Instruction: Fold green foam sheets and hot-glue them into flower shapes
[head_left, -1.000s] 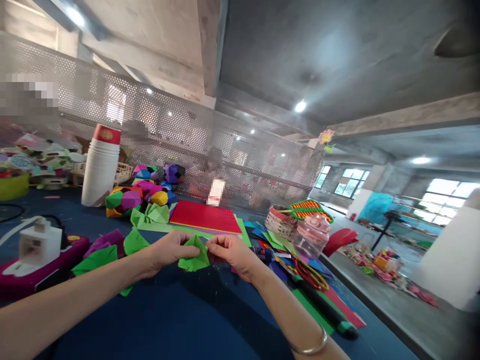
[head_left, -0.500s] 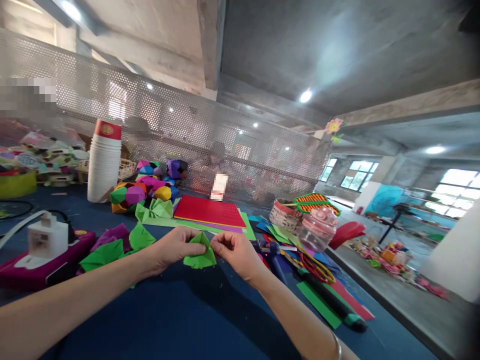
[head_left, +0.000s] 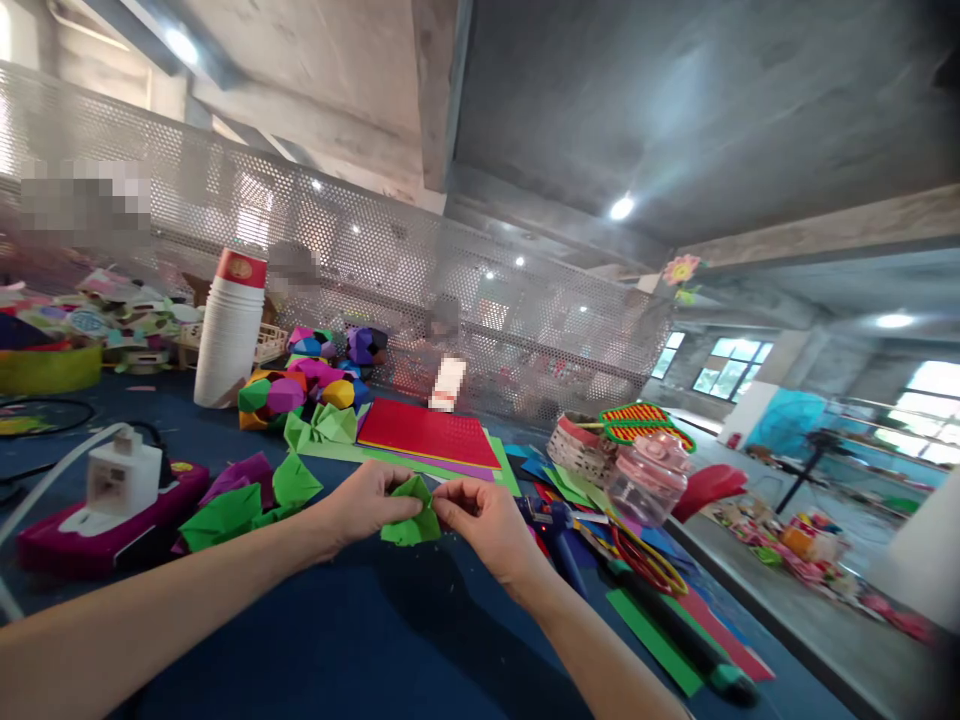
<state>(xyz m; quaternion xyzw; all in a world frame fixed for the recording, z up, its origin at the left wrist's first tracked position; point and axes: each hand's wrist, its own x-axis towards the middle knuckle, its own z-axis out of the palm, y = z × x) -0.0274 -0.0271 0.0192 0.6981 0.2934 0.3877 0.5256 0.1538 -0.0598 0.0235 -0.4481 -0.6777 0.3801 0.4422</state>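
Green paper up over the blue table [head_left: 330, 640], tip up!
Our left hand [head_left: 379, 503] is clamped on the green paper [head_left: 411, 520], our right hand's [head_left: 442, 500] fingertips are together at its right edge, can't tell if they grip. Broad end's down, long axis is hard to call. Since half a second ago, everything's slid rightward in view and our bracelet's gone out of sight.

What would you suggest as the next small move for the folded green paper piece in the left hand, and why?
Perhaps the bare right hand could gently press the near edge of the folded green paper piece: its fingertips are already there, while the bare left hand steadies the piece, thumb across its creased face.
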